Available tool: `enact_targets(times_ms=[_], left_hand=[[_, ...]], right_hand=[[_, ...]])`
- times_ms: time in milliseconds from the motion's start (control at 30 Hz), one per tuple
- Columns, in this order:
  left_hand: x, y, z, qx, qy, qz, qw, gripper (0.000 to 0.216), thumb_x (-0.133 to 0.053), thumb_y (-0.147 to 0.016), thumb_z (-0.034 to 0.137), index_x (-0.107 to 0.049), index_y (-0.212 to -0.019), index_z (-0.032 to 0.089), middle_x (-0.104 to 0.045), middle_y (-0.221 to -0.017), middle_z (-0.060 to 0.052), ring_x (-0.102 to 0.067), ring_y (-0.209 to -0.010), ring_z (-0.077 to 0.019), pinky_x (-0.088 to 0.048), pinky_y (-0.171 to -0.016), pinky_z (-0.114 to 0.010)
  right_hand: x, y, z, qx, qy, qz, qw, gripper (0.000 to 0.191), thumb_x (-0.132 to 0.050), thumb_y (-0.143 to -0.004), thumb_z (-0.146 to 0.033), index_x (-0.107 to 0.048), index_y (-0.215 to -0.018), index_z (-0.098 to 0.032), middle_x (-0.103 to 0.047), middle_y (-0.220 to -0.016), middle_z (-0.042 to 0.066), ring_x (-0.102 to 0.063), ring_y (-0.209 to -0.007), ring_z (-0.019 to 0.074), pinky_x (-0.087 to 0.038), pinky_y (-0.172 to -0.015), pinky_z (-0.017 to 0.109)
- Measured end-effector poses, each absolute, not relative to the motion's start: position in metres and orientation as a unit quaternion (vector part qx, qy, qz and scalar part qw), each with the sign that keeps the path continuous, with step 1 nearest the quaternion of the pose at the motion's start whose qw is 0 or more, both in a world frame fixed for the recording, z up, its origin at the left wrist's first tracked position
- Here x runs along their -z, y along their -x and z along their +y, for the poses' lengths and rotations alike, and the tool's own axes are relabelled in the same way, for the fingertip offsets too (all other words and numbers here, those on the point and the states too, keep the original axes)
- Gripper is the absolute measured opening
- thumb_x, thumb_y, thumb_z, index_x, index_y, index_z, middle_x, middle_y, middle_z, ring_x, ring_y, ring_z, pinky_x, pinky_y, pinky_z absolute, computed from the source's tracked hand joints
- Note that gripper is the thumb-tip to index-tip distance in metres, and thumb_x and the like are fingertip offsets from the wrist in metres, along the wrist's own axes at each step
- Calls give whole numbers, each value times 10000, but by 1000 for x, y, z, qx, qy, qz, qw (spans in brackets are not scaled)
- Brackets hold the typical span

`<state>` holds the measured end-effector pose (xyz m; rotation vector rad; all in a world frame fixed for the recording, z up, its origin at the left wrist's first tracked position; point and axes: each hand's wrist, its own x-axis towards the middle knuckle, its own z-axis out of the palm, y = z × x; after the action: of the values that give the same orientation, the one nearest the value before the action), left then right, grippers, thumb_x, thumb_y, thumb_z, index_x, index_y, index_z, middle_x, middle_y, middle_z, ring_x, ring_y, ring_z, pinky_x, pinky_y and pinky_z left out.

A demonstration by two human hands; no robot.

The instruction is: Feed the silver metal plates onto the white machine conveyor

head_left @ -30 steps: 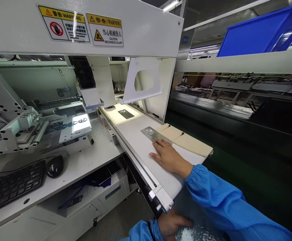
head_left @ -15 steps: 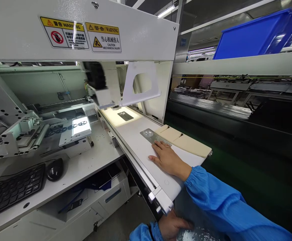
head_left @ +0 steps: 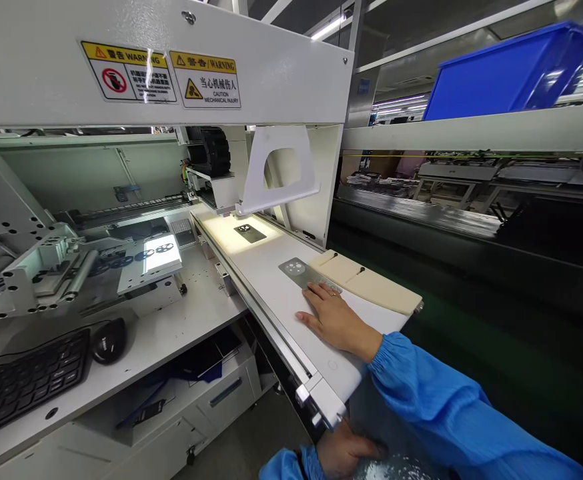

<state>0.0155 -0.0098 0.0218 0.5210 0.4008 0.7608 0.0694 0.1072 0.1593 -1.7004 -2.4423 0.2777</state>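
My right hand lies flat on the white conveyor belt, fingers stretched out. Its fingertips rest on the near end of a thin grey phone back panel, which has a cluster of round camera holes at its far end. The panel lies along a cream guide plate. Low in the picture, past the belt's near end, my left hand is closed on a shiny dark thing with silvery glints, partly cut off by the frame. Further up the belt, a second panel lies in a lit patch.
A white machine housing with warning labels spans the belt. Beneath it hang a white bracket and a black cable chain. To the left are a keyboard, a mouse and a lit plate. A blue bin sits upper right.
The carriage with the black cable chain under the housing has moved right. Both hands and the panel beneath my right fingers stay nearly in place; the view shifts slightly.
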Motion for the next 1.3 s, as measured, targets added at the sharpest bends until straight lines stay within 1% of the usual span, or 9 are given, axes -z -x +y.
enact_targets(times_ms=[300,500,600,700,833,933,1000,1133,1300], left_hand=[[-19,-17,-10,-371,-251,191,874,500,-827,-409,185,-769,-901,251,-765,-878,-110,-702,-902,-389,-506,-843,-509],[-10,-20,-9,-376,-244,184,875,544,-828,-416,174,-763,-948,264,-760,-943,-109,-698,-936,-388,-516,-851,-498],[-5,-21,-8,-378,-242,191,873,542,-825,-407,161,-763,-938,250,-762,-913,-103,-700,-928,-387,-513,-860,-493],[-4,-21,-8,-373,-247,184,875,520,-831,-418,172,-759,-931,217,-759,-876,-110,-695,-937,-388,-504,-873,-483],[-4,-16,-8,-376,-258,180,872,550,-856,-447,197,-727,-981,200,-745,-840,-84,-692,-917,-342,-482,-894,-471],[0,-12,-8,-370,-271,208,864,577,-883,-447,201,-705,-995,181,-732,-865,-65,-679,-839,-254,-484,-859,-421],[4,-10,-10,-369,-271,227,860,545,-896,-439,201,-699,-946,163,-722,-855,-57,-660,-783,-213,-483,-819,-382],[-3,-12,-20,-354,-278,233,862,577,-900,-465,205,-669,-992,159,-715,-912,-65,-662,-856,-243,-469,-866,-412],[-30,-21,-40,-354,-292,218,861,615,-885,-505,204,-642,-1068,146,-724,-958,-84,-669,-946,-286,-461,-935,-461]], right_hand=[[-157,-70,108,-88,565,-816,88,703,-373,-945,-547,-387,-1456,-65,-306,-1548,195,-232,-1431,374,-186,-1172,501],[-159,-74,106,-79,563,-815,114,662,-404,-936,-541,-441,-1421,-93,-332,-1535,196,-251,-1425,378,-226,-1153,541],[-159,-81,93,-72,560,-814,132,621,-428,-932,-512,-472,-1396,-101,-346,-1529,191,-262,-1425,363,-232,-1155,545],[-154,-99,67,-51,548,-807,214,545,-436,-926,-482,-561,-1305,-112,-480,-1437,183,-410,-1349,329,-342,-1115,502],[-142,-145,15,-27,578,-740,342,412,-468,-883,-488,-672,-1046,-168,-689,-1078,137,-643,-1016,273,-527,-902,436],[-129,-184,-26,-77,674,-638,365,380,-527,-811,-534,-670,-948,-211,-715,-889,88,-672,-776,241,-564,-663,379],[-118,-203,-51,-121,732,-563,363,403,-553,-756,-575,-666,-913,-221,-715,-810,74,-666,-701,237,-547,-593,364],[-98,-214,-86,-241,760,-479,368,468,-568,-704,-656,-644,-868,-224,-706,-717,61,-665,-649,238,-550,-623,384],[-87,-198,-103,-428,673,-459,391,482,-683,-631,-652,-638,-824,-213,-712,-724,52,-662,-659,229,-552,-622,373]])
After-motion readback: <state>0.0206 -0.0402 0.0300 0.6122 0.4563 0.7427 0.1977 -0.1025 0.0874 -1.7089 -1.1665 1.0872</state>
